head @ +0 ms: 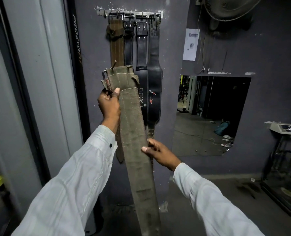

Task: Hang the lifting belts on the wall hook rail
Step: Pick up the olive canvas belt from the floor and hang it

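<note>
Olive canvas, thick and stitched in rows, makes up the lifting belt that I hold up in the middle of the frame. Its buckle end is raised toward the wall and its tail runs down past the lower edge of the picture. My left hand grips it just below the frayed fold by the buckle, thumb pressed on the front face and fingers curled round the left edge. My right hand clamps the right edge further down, thumb on the front and fingers behind. I judge the belt fairly heavy, stiff across its width yet bendable along its length, since it keeps a broad flat face while curving downward. The rough weave should not slip in my grasp, and only the torn cloth near the buckle looks delicate. The metal buckle is the part to offer to a hook, so the best hold is right beneath it, with the other hand carrying the length. No box or bin is in view; the holder here is the hook rail at the upper centre of the frame. It carries a brown belt and three black belts, hanging side by side by their buckles. I cannot tell whether a hook stands free.
</note>
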